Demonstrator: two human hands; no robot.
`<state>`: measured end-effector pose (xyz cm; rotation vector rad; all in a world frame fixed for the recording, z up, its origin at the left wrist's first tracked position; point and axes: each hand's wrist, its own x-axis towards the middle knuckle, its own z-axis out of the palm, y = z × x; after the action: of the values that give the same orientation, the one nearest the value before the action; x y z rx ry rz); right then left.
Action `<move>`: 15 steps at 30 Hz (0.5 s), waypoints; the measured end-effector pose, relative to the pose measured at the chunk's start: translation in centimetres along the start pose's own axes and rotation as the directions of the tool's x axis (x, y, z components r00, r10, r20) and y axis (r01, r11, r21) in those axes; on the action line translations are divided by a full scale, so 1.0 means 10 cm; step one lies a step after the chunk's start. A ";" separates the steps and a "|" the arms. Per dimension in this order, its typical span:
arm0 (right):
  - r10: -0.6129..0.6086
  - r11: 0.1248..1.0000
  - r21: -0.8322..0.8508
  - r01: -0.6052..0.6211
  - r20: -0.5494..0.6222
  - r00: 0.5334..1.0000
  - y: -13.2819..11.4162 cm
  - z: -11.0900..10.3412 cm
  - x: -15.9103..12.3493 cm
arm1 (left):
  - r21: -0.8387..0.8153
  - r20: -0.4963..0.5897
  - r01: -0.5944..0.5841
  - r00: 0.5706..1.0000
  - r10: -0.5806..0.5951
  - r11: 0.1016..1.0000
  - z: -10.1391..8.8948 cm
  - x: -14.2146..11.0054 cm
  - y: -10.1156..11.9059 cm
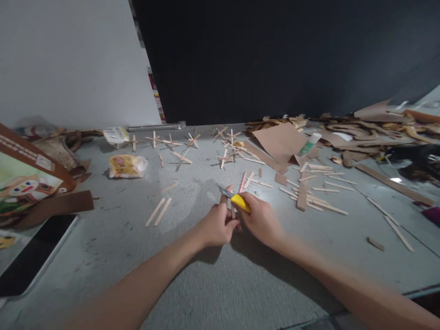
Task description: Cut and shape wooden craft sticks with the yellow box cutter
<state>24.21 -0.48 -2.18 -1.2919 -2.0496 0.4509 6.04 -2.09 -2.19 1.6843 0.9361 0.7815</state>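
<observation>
Yellow-handled, a utility knife (241, 203) is gripped firmly in the right hand (263, 221) at the centre of the frame, its blade pointed up and left beside the left index fingertip. The left hand (219, 224) is kept curled; whether anything is pinched in it cannot be told. Two parallel wooden sticks (162, 211) are laid left of centre, and crossed sticks (183, 158) are spread above on the surface (220, 293).
</observation>
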 end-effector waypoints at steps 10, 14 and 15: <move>0.129 0.978 0.160 -0.133 0.039 0.991 -0.07 0.00 0.03 | 0.005 -0.007 -0.017 1.000 0.017 1.000 -0.01 -0.01 0.01; 0.127 0.975 0.178 -0.131 0.031 0.991 -0.08 -0.02 0.03 | -0.034 -0.011 -0.001 1.000 0.001 0.999 0.00 -0.01 0.02; 0.125 0.975 0.183 -0.128 0.031 0.992 -0.08 -0.03 0.03 | -0.055 -0.015 0.007 1.000 -0.008 0.998 0.00 -0.01 0.01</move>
<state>23.76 -0.60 -1.40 -1.3131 -1.8979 0.6977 6.02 -2.15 -2.10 1.6284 0.9230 0.8092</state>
